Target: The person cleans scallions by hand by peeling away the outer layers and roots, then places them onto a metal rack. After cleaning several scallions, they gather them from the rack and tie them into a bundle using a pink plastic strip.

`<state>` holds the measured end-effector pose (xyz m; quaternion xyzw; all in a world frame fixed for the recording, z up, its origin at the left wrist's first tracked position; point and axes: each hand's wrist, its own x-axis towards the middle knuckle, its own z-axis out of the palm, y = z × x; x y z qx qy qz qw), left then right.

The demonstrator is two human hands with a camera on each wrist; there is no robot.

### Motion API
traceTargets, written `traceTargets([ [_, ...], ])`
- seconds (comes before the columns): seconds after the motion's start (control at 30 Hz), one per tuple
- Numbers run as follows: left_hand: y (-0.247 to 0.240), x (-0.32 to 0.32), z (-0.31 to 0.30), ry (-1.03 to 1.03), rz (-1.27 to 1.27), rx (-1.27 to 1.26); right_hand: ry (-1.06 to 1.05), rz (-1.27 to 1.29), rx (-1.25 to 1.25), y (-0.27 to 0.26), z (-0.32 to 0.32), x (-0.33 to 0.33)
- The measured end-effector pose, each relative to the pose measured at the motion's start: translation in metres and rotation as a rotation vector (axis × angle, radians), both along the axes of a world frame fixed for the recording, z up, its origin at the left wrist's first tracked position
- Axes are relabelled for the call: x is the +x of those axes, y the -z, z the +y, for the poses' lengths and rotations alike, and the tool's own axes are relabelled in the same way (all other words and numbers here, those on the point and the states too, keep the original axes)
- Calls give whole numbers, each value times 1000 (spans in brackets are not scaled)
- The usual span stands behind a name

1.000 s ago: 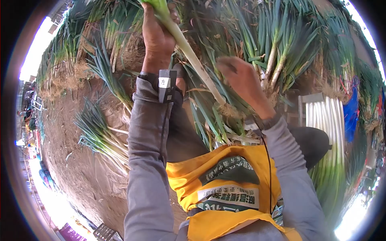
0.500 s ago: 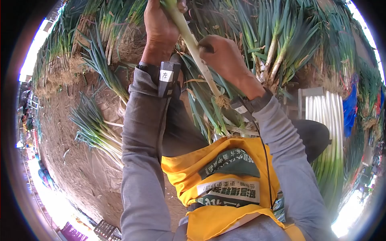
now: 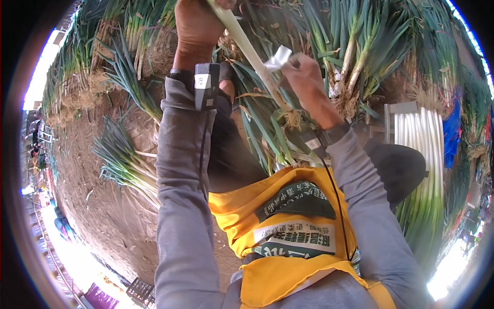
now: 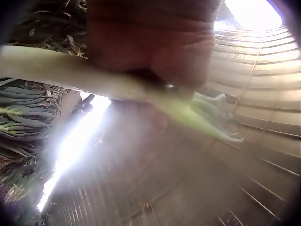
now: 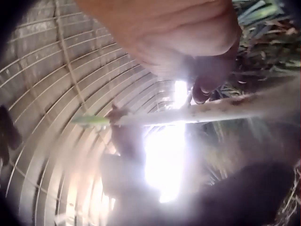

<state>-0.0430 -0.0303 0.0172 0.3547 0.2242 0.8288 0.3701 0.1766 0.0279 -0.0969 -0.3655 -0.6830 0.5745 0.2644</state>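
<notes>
Left hand: my left hand [image 3: 198, 26] is closed around the upper, greener part of the leek, at the far side of the scene, left of the middle.
Right hand: my right hand [image 3: 309, 82] has its fingers curled in, pinching a pale strip [image 3: 279, 58] beside the lower shaft; blur hides exactly how the fingertips lie on it.
Leek: the leek [image 3: 252, 54] slants in the air from my left hand down to the right and nearer to me, its shaggy roots [image 3: 293, 119] at the lower end.
Pale strip: it lies against the right side of the white shaft, bright and blurred.
Under the leek: loose green leaves [image 3: 257, 134] spread on the ground in front of my yellow apron [image 3: 288, 216].
Left ground: a small bundle of leeks [image 3: 126, 159] lies on bare soil.
Right side: a row of clean white leeks [image 3: 419, 134] lies at a metal frame [image 3: 401, 108], with blue plastic [image 3: 452, 136] just beyond to the right.
Far side: many unpeeled leeks [image 3: 355, 56] stand in bunches, roots down.
</notes>
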Motion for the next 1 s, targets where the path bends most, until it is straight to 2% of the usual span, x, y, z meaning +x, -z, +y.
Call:
traceTargets([
  [0.03, -1, -1, -2, -9, 39, 57, 20, 20, -158, -2, -5, 12],
  [0.1, 0, -3, -3, 25, 20, 52, 67, 62, -152, 19, 3, 31],
  [0.13, 1, -6, -3, 57, 3, 53, 112, 106, -140, 18, 3, 36],
  [0.17, 2, -10, -3, 56, 4, 51, 141, 244, -241, 15, 4, 41],
  [0.2, 1, -14, -3, 44, -9, 49, 141, 243, -242, 13, 5, 45],
  [0.27, 4, -19, 1, 45, -29, 45, 48, 425, -165, -11, 2, 49],
  [0.33, 5, -22, 1, 158, -84, 102, 12, 445, -193, -28, -1, 50],
  [0.4, 5, -23, -2, 281, -129, 141, -306, 647, -417, -33, 0, 50],
  [0.43, 2, -22, -6, 275, -174, 142, -412, 580, -414, -32, 0, 55],
  [0.47, 2, -24, -8, 265, -220, 144, -413, 575, -422, -25, 1, 62],
  [0.53, 5, -33, -12, 311, -266, 180, -571, 145, -175, 2, -2, 82],
  [0.57, 7, -38, -12, 309, -242, 205, -561, 68, -217, 16, -5, 95],
  [0.6, 9, -44, -13, 306, -218, 232, -576, -74, -78, 32, -8, 107],
  [0.67, 12, -53, -18, 890, -1061, 399, -621, -429, 256, 88, -15, 139],
  [0.7, 9, -53, -21, 576, -608, 308, -646, -642, 453, 123, -18, 156],
  [0.73, 5, -55, -24, 255, -154, 213, -642, -641, 458, 145, -19, 170],
  [0.77, 10, -62, -23, 287, 3, 231, -763, -714, 327, 165, -20, 180],
  [0.8, 9, -60, -22, 284, 9, 229, -775, -717, 361, 163, -23, 175],
  [0.83, 9, -58, -22, 141, 19, 164, -787, -720, 396, 161, -25, 169],
  [0.9, 13, -57, -19, -1, -16, 99, -336, -207, 359, 98, -33, 129],
  [0.97, 14, -53, -15, -80, -46, 74, -219, -178, 369, 23, -35, 87],
  [1.0, 16, -52, -12, -108, -61, 65, -220, -76, 447, 5, -38, 69],
])
